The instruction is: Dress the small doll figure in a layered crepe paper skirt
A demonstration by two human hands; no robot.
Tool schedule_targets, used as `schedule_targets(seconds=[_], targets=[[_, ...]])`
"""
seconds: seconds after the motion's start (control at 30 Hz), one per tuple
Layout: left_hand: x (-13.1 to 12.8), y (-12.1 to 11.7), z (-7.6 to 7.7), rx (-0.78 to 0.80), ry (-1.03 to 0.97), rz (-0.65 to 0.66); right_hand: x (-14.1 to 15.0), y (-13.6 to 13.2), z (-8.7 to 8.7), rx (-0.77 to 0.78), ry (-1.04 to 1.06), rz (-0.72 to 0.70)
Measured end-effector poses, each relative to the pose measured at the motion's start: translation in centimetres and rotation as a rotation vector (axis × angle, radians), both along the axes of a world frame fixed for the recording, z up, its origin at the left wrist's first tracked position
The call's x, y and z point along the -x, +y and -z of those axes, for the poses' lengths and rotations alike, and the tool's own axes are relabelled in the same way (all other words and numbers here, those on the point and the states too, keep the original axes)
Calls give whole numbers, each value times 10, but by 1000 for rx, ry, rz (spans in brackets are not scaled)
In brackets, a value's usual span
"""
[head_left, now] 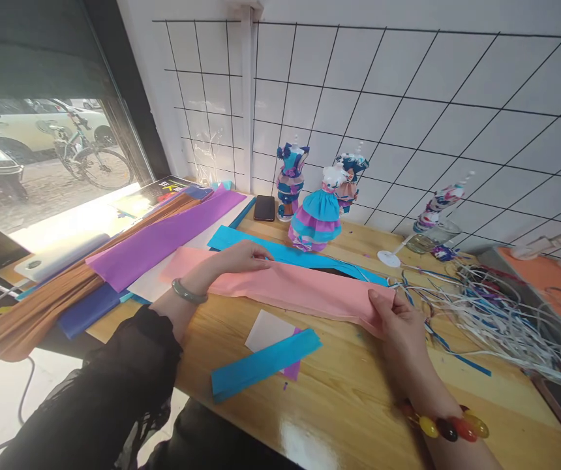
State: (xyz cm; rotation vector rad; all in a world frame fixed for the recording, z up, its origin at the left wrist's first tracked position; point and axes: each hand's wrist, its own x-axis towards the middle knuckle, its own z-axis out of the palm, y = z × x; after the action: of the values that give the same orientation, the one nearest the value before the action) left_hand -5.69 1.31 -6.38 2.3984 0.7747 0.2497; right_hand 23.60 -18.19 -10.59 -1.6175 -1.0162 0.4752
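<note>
A long strip of pink crepe paper [304,290] stretches across the middle of the wooden table. My right hand [400,320] pinches its right end between thumb and fingers. At the strip's upper edge, left of the middle, my left hand [247,256] is closed on the paper with its fingertips partly hidden. Behind the pink strip lies a blue crepe paper strip [280,247]. Nearer to me, a short folded blue strip [265,365] rests across a white paper piece [268,333] and a purple piece [292,371].
Purple crepe paper [167,241] and brown crepe paper [65,300] are piled at left. Small dress forms wear paper outfits, one with a blue and purple skirt [316,219]. A phone [264,208], a glass jar [432,238] and tangled cords [500,313] also occupy the table.
</note>
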Motion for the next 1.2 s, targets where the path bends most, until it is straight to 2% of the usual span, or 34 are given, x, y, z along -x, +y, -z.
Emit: schedule_targets(seconds=[0.07, 0.13, 0.27, 0.37, 0.43, 0.5, 0.53, 0.6, 0.7, 0.77, 0.87, 1.0, 1.1, 1.2], targets=[[-9, -8, 4, -229, -30, -14, -5, 1, -1, 43, -24, 80], [-19, -19, 8, -358, -42, 36, -10, 2, -3, 96, -87, 143], [-36, -42, 19, -329, -47, 270, -17, 3, -4, 168, -280, 220], [-43, -50, 31, -342, -65, 375, -23, 3, 1, 160, -359, 218], [-45, -50, 37, -358, -72, 376, -26, 3, 3, 101, -435, 208], [-46, -48, 40, -363, -75, 353, -26, 1, 3, 23, -618, 193], [-46, -48, 41, -362, -77, 342, -24, 0, 1, -17, -720, 165], [-46, -47, 40, -354, -87, 328, -15, -2, -2, -75, -880, 18], [-46, -48, 37, -299, -112, 307, 7, -4, -5, -68, -943, -343], [-45, -48, 36, -233, -126, 273, 21, -5, -4, -13, -965, -462], [-45, -46, 36, -130, -132, 221, 32, -4, 0, 37, -1019, -490], [-44, -44, 37, -53, -138, 211, 26, -1, 5, 58, -1109, -454], [-43, -44, 35, -46, -140, 209, 13, 2, 8, 88, -1140, -437], [-44, -49, 33, -111, -120, 199, 3, 3, 10, 119, -1162, -444]])
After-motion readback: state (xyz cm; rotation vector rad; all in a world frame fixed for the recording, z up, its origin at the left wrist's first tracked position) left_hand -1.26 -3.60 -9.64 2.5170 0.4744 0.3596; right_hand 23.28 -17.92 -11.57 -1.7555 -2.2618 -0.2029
